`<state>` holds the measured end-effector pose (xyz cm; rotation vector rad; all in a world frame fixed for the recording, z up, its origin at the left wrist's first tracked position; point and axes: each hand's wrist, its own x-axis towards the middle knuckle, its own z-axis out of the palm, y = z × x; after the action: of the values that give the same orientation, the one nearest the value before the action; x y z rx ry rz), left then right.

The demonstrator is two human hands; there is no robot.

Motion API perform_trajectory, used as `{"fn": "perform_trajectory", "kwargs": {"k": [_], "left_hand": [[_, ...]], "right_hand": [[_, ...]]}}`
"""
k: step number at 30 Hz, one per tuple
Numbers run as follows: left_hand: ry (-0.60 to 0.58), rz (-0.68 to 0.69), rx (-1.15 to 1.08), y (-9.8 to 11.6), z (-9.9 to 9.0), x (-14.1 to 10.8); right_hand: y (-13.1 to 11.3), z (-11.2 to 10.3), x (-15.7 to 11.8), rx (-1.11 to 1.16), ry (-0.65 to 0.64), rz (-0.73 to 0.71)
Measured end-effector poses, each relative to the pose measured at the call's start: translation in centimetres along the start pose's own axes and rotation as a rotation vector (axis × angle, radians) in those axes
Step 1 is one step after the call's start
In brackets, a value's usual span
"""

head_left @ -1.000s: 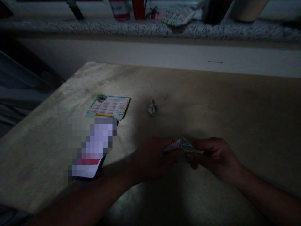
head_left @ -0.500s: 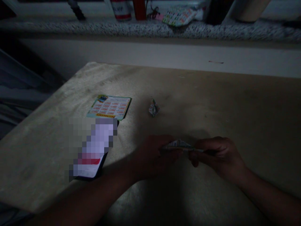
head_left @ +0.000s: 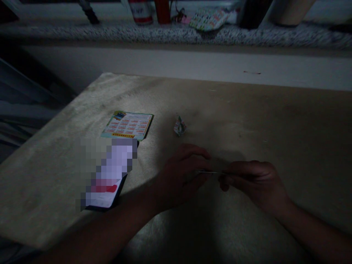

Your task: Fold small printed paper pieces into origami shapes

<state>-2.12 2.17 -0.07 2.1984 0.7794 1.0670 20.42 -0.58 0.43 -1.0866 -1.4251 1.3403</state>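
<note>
Between my two hands is a thin piece of folded paper (head_left: 208, 172), turned edge-on so that only a narrow pale line shows. My left hand (head_left: 183, 178) pinches its left end between thumb and fingers, the upper fingers a little raised. On the other side, my right hand (head_left: 254, 178) grips the right end, its fingers curled and thumb pressed along the paper. Farther back on the table stands a small folded paper shape (head_left: 180, 126) with printed sides. Dim light hides the details of the folds.
Left of my hands a phone (head_left: 117, 170) with a lit, blurred screen lies on the table (head_left: 68, 146). Just behind it is a printed calendar card (head_left: 128, 124). A speckled stone sill (head_left: 165, 35) at the back holds a can (head_left: 140, 13), a crumpled printed packet (head_left: 209, 18) and other containers.
The paper has gone from a raised, partly opened peak to a flat edge-on line. My left hand's upper fingers have lifted and stretched over it. My right hand has barely moved.
</note>
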Motion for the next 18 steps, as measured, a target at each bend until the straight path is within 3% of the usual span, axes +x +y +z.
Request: {"fn": "perform_trajectory", "kwargs": {"k": [2, 7, 9, 14, 18], "left_hand": [[0.024, -0.022, 0.054, 0.0, 0.0, -0.1], [0.212, -0.164, 0.054, 0.7, 0.2, -0.4], [0.232, -0.302, -0.1, 0.9, 0.3, -0.4], [0.143, -0.794, -0.833, 0.3, 1.2, 0.2], [0.267, -0.912, -1.046, -0.1, 1.9, 0.4]], "right_hand": [[0.1, 0.0, 0.1, -0.017, 0.024, -0.066], [0.2, 0.0, 0.0, -0.134, 0.205, -0.219], [0.2, 0.0, 0.0, -0.17, 0.232, -0.242], [0.5, 0.1, -0.2, -0.269, 0.197, -0.285], [0.8, 0.1, 0.0, -0.311, 0.157, -0.366]]}}
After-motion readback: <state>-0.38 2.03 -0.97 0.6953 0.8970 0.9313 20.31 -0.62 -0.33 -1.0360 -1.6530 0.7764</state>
